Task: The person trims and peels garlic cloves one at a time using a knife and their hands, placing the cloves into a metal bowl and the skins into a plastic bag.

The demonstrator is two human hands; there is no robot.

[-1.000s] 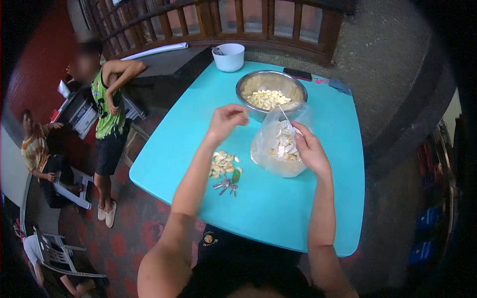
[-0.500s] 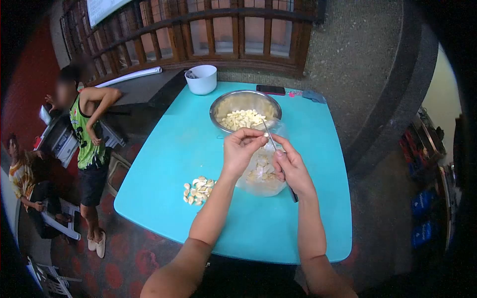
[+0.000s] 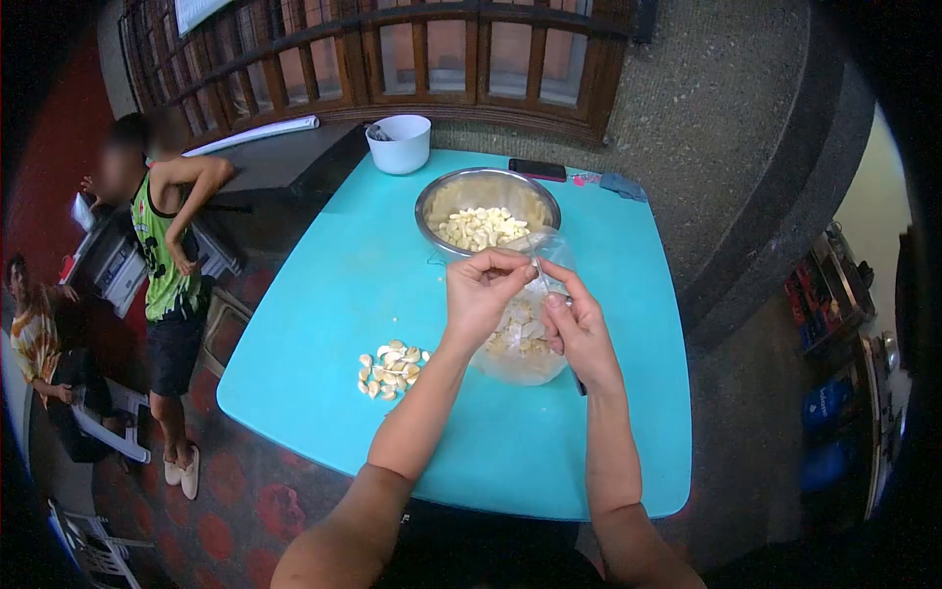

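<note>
My left hand [image 3: 479, 302] is closed in a pinch on a small garlic clove [image 3: 533, 269], mostly covered by the fingertips. My right hand [image 3: 583, 332] grips a knife [image 3: 542, 277]; its blade meets the clove and its dark handle end shows below the palm. Under both hands sits a clear plastic bag [image 3: 525, 367] with garlic skins inside. Just beyond, a steel bowl [image 3: 428, 218] holds many peeled cloves [image 3: 479, 228]. Left of my left forearm lies a pile of unpeeled garlic cloves [image 3: 391, 371].
On the turquoise table [image 3: 304, 324], a white tub [image 3: 400, 147] stands at the back left. A phone [image 3: 538, 170] and a grey cloth [image 3: 623, 187] lie along the back edge. One person [image 3: 172, 245] stands at left; another [image 3: 44, 344] sits nearby.
The knife blade has turned and now points less far past the fingers. Both hands stay together over the bag. The view has shifted slightly.
</note>
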